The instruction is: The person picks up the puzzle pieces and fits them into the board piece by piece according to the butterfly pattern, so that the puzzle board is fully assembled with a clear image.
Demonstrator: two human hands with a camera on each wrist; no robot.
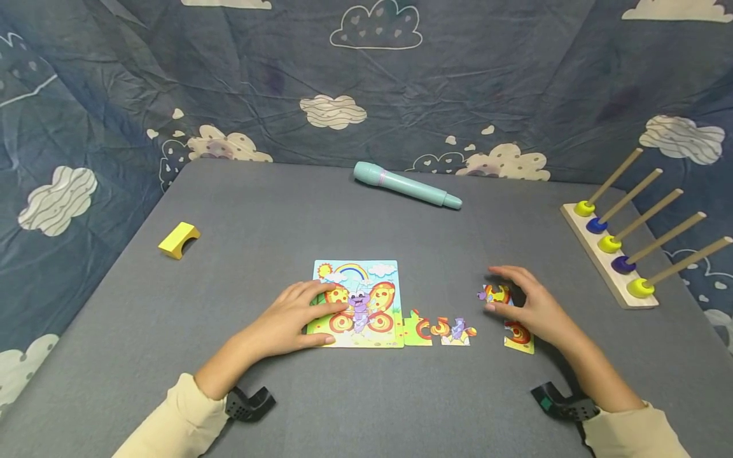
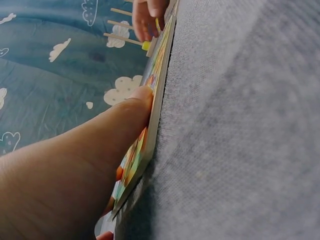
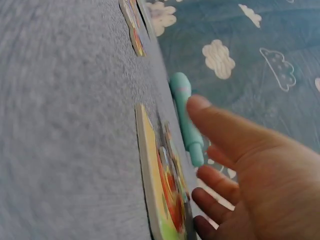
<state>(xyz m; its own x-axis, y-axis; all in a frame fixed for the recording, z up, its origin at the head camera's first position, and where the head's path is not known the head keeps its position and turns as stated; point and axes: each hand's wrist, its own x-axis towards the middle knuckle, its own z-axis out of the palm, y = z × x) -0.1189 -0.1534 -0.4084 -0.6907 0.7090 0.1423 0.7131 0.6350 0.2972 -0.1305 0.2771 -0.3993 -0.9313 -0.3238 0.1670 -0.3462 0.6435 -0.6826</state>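
Observation:
A square butterfly puzzle board (image 1: 357, 305) lies flat on the table. My left hand (image 1: 292, 321) rests on its left side, thumb at the lower edge and fingers spread over the picture. Along the board's right side sits a green and red puzzle piece (image 1: 417, 331), with a purple and orange puzzle piece (image 1: 456, 332) a little further right. My right hand (image 1: 535, 312) hovers with thumb and fingers apart around a red and yellow puzzle piece (image 1: 497, 294). Below those fingers lies a corner puzzle piece (image 1: 520, 338), partly covered by the hand in the head view.
A teal toy microphone (image 1: 406, 184) lies at the back of the table. At the far right stands a wooden peg rack (image 1: 609, 257) with yellow and blue rings. A yellow arch block (image 1: 179, 240) sits at the left. Cloud-patterned cloth (image 1: 275, 76) hangs behind.

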